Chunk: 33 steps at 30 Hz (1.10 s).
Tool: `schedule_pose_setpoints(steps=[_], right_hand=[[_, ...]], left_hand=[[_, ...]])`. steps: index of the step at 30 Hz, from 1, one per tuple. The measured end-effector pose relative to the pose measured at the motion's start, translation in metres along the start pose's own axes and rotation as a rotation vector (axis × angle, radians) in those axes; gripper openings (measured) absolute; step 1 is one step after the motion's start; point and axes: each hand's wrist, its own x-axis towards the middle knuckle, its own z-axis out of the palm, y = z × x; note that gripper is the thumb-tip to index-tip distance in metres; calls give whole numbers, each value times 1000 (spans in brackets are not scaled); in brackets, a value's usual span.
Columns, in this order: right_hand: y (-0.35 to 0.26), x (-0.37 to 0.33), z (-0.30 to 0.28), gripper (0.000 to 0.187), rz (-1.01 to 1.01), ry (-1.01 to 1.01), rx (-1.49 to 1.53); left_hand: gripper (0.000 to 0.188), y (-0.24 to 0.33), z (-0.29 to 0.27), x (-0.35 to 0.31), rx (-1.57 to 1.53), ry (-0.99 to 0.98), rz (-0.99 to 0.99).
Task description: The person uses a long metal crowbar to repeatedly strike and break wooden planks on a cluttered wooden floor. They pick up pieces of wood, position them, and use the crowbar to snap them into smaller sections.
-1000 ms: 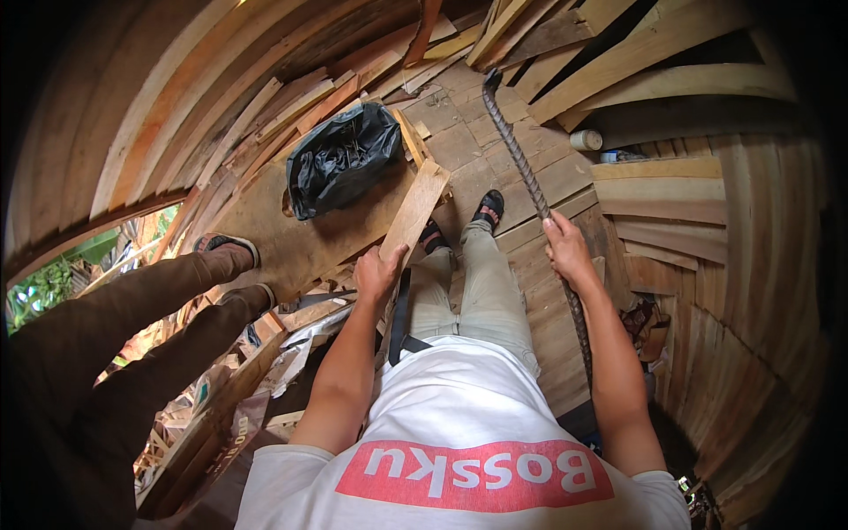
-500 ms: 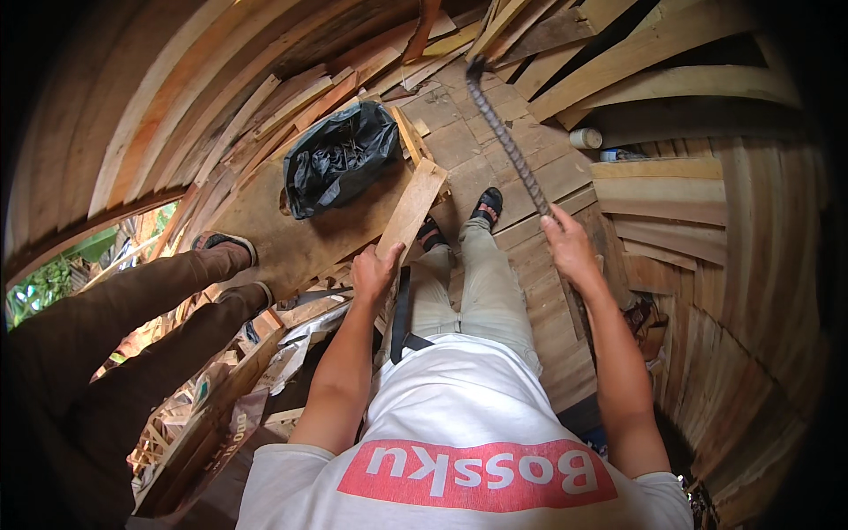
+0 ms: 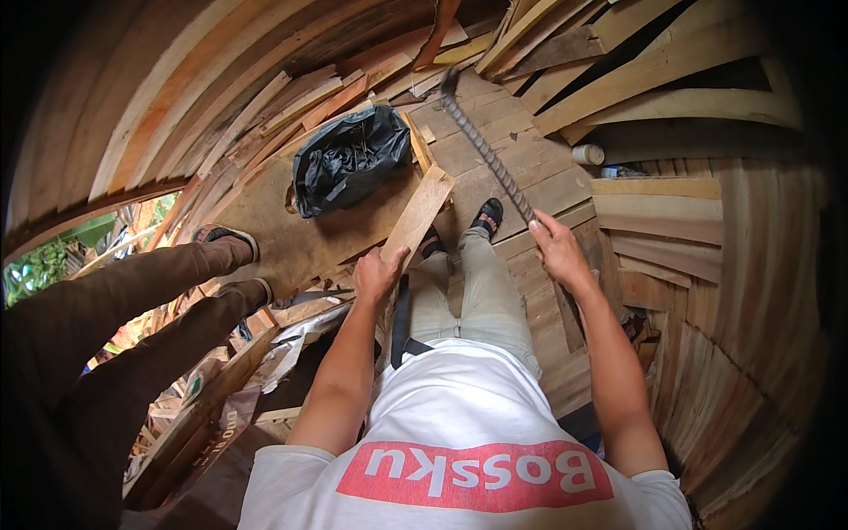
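Key relation: the bar and the board converge ahead of the two hands. The right hand point(image 3: 563, 252) is wrapped around the near part of a dark twisted bar point(image 3: 490, 155). From that hand, the bar's long axis runs forward and to the left, ending in a bent tip point(image 3: 450, 81). The left hand point(image 3: 378, 272) is clamped on the near end of a flat wooden board point(image 3: 420, 212), thumb along one side; the board points forward and to the right of that hand. Its far end sits left of the bar, just short of it, with a gap visible between the two. Bent tip is farther forward than the board's end. Relative height: can't tell from here.

Right hand is the bar's nearer one, left hand the board's. No crossover.

Around: black plastic bag point(image 3: 353, 159) ahead of the left hand and a bit to its left, on a brown panel point(image 3: 300, 247). Another person's leg point(image 3: 181, 274) is off to the left of the left hand.

Delta vs a second ago: the bar has swung left, so its tip is nearer the line of the board. Right hand has shifted slightly inward. Left hand's grip and board angle look about the same.
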Motion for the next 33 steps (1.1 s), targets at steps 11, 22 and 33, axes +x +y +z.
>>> schedule_pose_setpoints(steps=[11,22,33], right_hand=[[63,-24,57,46,51,-157,-14],[56,-63,16,44,48,25,249],[105,-84,54,46,173,22,165]], left_hand=[[74,0,0,-1,-35,7,5],[76,-40,-24,44,-909,-910,-273],[86,-43,-27,30,-1076,-1114,-260]])
